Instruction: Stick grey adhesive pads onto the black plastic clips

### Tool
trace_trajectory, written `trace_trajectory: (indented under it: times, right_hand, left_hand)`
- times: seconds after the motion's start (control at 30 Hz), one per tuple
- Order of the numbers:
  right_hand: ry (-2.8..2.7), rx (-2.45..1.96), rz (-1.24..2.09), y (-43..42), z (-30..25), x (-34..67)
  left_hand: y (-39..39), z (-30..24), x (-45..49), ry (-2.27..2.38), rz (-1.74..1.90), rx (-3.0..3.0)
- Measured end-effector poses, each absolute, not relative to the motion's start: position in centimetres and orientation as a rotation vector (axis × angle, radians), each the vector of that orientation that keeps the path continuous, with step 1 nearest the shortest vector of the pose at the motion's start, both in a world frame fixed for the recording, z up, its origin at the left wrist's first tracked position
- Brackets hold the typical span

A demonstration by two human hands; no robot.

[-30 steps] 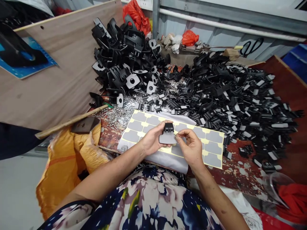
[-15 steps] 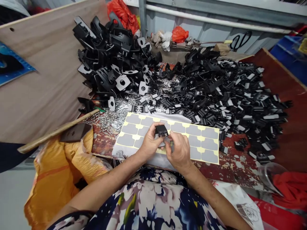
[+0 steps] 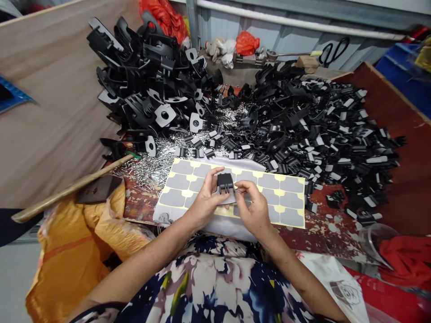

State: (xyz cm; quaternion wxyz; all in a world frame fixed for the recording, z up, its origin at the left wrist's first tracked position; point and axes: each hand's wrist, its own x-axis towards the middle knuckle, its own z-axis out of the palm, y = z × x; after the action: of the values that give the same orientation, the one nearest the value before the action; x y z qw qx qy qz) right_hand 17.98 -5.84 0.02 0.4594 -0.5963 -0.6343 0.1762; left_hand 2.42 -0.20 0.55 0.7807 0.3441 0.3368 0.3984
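Note:
In the middle of the head view, my left hand point(image 3: 206, 199) grips a small black plastic hinge piece point(image 3: 225, 180) with prongs along its near side. Just below the prongs lies a flat grey adhesive pad point(image 3: 226, 200), with my left thumb across it. The thumb and forefinger of my right hand point(image 3: 253, 207) are pinched at the right edge of the pad; their tips partly hide what they hold. Under both hands is a sheet of grey stickers point(image 3: 291, 200) on yellow backing, over a pale cloth point(image 3: 232, 225).
Large black clips point(image 3: 144, 85) are heaped at back left, smaller black pieces point(image 3: 319, 130) at right. Loose metal pins point(image 3: 151, 166) lie between. A wooden-handled tool point(image 3: 74, 186) crosses the left edge. Black scissors point(image 3: 333, 51) stand at the back; a clear tub point(image 3: 373, 240) is at right.
My right hand's fingers have moved slightly from over the pad to its right edge. The black piece is tipped flatter, and more of the pad shows. The whole view has shifted slightly.

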Motion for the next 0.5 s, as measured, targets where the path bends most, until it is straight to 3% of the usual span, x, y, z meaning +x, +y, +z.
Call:
trace_trajectory:
  times: [0.13,0.23,0.5]
  right_hand:
    - [-1.511,-1.438,0.363,-5.5,-0.2,18.1]
    - [-1.508,-1.426,0.475,-5.0,-0.1,18.6]
    - [-1.886,-1.404,0.211,-6.6,2.6,18.0]
  left_hand:
    - [-0.6,1.5,2.1,0.62,0.742,0.436]
    - [-0.8,2.3,1.8,0.687,0.743,0.448]
    - [-0.6,2.0,1.2,0.72,0.802,0.57]
